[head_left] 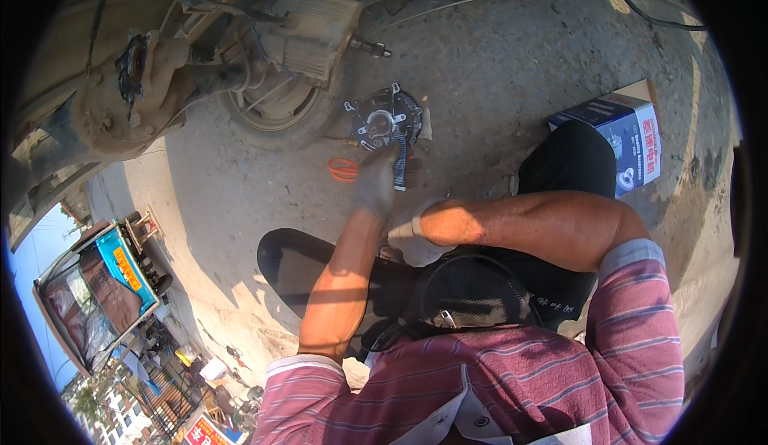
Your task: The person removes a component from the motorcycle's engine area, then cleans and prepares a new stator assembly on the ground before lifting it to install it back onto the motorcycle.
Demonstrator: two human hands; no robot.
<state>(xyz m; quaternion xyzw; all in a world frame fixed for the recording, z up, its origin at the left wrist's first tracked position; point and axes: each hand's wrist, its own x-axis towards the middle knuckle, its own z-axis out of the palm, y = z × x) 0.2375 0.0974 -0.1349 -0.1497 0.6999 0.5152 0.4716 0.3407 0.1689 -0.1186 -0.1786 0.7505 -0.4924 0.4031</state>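
Note:
My left hand [374, 191], in a grey glove, reaches forward and grips the dark striped handle of a tool [399, 167]. The tool's far end rests on a round black hub part [386, 119] lying on the dusty ground. My right hand [410, 241], in a pale glove, lies low against my dark trouser leg, its forearm crossing in front of me. Its fingers are partly hidden behind my left arm, so I cannot tell whether it holds anything.
A dusty axle with a brake drum [282, 97] and a rusty hub [132, 69] hangs ahead on the left. An orange loop [342, 169] lies beside the hub part. A blue and white cardboard box [628, 135] stands at right. A black cap [466, 293] sits in my lap.

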